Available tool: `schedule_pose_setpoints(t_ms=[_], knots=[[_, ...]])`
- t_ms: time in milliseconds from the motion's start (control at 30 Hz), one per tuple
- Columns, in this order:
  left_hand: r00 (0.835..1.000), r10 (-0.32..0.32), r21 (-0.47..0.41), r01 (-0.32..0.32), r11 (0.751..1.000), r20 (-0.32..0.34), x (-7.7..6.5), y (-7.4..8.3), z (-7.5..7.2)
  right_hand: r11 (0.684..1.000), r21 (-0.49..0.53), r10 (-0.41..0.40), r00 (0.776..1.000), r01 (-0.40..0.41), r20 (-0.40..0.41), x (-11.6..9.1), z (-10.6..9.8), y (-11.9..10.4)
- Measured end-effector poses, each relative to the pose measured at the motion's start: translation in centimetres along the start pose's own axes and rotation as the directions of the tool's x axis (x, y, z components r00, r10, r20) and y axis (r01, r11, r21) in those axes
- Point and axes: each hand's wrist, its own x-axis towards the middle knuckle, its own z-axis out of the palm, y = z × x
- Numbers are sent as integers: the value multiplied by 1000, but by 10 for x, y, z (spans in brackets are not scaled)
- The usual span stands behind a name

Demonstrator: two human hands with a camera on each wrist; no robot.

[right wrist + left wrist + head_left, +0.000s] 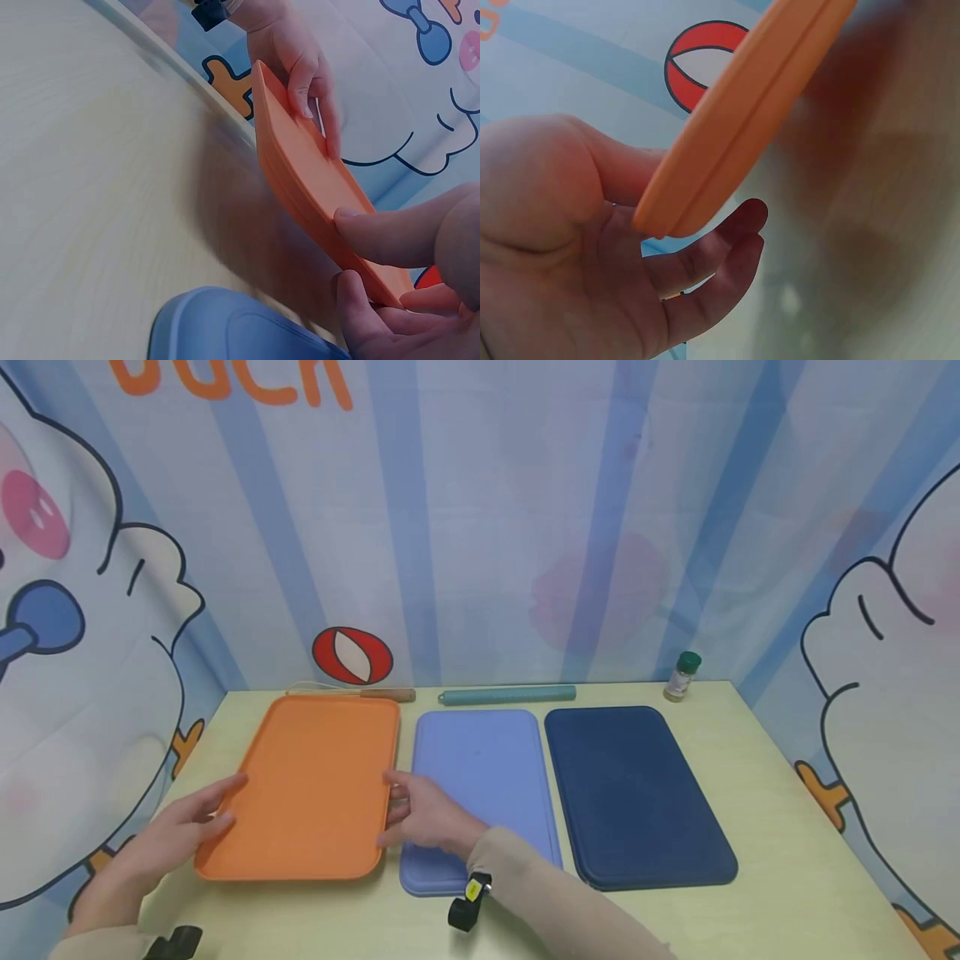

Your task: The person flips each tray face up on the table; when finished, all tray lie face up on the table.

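Note:
An orange tray [307,785] is gripped by its two long sides, and both wrist views show its near end raised off the table. My left hand [171,831] holds the left edge, thumb over the rim and fingers beneath, as the left wrist view shows. At the opposite edge my right hand [429,810] pinches the rim, its thumb on top and fingers under the side. Just right of the tray lies a periwinkle blue tray [480,760], partly covered by my right hand and forearm.
A navy tray [637,793] lies at the right. Along the back edge are a teal rod [507,695], a brown wooden handle [388,695] partly behind the orange tray, and a small green-capped jar [682,677]. A printed curtain [480,527] hangs behind the table.

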Motion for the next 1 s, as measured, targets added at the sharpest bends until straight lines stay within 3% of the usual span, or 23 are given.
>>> schedule_pose_setpoints(t_ms=[600,1000], knots=[[998,-49,-26,50,998,28,1,-9,4,999,-23,37,999,-38,-12,-1,5,0],[999,-37,-19,38,999,23,2,-8,8,996,-76,54,998,-56,-27,-1,5,0]])
